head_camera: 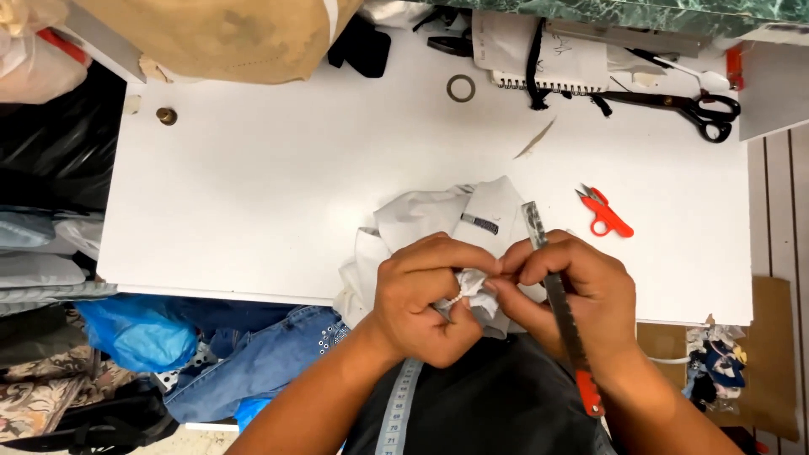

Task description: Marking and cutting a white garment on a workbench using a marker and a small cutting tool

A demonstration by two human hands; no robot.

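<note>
White garment bunched at the near table edge, pinched between both my hands.

The cloth looked light, soft and limp, so I judged it best gripped at the bunched fold. My left hand closed on that fold; my right hand pinched it too, and carried a slim blade tool whose long axis ran from 12 to 6 o'clock, red handle toward me. Red snips lay at 2 o'clock, black scissors beyond.

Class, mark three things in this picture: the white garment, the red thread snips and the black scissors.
white garment [421, 215], head view, on its bare upper fold.
red thread snips [608, 221], head view, on the red handle.
black scissors [715, 116], head view, on the finger loops.
</note>
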